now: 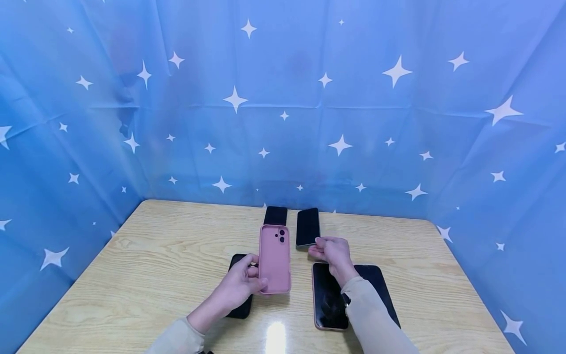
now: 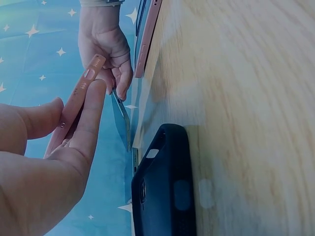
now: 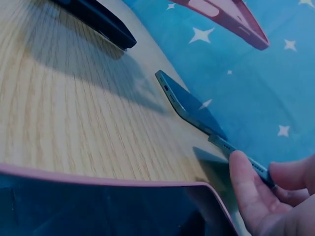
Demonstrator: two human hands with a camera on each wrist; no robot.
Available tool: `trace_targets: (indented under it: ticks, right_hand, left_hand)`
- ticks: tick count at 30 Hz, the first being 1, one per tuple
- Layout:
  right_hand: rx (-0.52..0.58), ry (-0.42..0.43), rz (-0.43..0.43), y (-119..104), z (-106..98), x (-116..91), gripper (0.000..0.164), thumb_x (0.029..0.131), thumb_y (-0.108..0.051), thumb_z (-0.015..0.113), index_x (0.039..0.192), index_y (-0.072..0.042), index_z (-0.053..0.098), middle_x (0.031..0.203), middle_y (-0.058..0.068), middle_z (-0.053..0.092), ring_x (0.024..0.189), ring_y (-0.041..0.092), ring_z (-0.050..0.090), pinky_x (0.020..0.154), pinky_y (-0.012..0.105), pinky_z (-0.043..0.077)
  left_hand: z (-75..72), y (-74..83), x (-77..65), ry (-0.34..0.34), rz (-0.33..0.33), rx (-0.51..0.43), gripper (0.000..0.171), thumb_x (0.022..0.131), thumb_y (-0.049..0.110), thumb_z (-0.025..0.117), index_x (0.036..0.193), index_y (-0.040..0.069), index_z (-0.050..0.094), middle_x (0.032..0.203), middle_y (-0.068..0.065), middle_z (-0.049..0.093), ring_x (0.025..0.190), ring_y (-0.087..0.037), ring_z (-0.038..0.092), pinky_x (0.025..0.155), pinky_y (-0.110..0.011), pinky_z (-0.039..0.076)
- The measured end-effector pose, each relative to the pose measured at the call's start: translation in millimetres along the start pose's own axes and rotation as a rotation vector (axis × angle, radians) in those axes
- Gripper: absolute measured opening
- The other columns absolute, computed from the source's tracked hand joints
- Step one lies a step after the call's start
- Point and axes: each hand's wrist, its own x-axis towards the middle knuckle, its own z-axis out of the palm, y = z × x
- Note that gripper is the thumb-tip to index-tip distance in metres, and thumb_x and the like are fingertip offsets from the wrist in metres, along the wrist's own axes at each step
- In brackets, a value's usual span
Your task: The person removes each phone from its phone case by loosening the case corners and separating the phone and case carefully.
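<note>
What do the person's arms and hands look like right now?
The left sleeve and right sleeve are plain and pale beige. The left hand and right hand wear no gloves. A dark item near the right wrist is too small to identify.

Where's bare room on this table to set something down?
The broad stretch between the black phone case and the table's left edge is bare, as is the strip right of the rightmost phone. The middle is crowded: left hand with pink phone case, right hand with grey-edged phone.
</note>
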Motion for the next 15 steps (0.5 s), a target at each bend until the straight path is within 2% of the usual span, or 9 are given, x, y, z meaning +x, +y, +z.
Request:
trace_targets:
  ticks: [8,12,15]
  right_hand:
    - [-0.047,0.002,0.023,0.2,1.2,7.7,0.037,0.105,0.000,0.052,0.135,0.022,0.050,0.092,0.019,0.074,0.077,0.017,0.074,0.078,0.031,0.064]
    - [-0.083,0.001,0.039,-0.7,1.9,10.9,0.035,0.105,0.001,0.051,0.133,0.022,0.050,0.097,0.024,0.074,0.077,0.018,0.074,0.078,0.033,0.064]
    - [-0.140,0.016,0.045,-0.6,2.3,12.5,0.031,0.105,0.001,0.052,0.128,0.021,0.054,0.094,0.023,0.074,0.074,0.016,0.073,0.074,0.031,0.064]
  left_hand:
    - [0.5,0.5,-1.3,-0.008,0.005,-0.023,0.038,0.100,-0.010,0.055,0.134,-0.014,0.038,0.118,-0.034,0.068,0.104,-0.038,0.072,0.085,-0.036,0.063]
    - [1.0,-1.3,-0.9,-0.008,0.001,-0.030,0.039,0.100,-0.010,0.055,0.134,-0.014,0.038,0.119,-0.033,0.068,0.104,-0.036,0.072,0.086,-0.036,0.063]
    - [0.7,-2.4,-0.7,-0.014,-0.002,-0.032,0.038,0.100,-0.010,0.054,0.134,-0.013,0.038,0.120,-0.033,0.068,0.104,-0.034,0.072,0.086,-0.035,0.063]
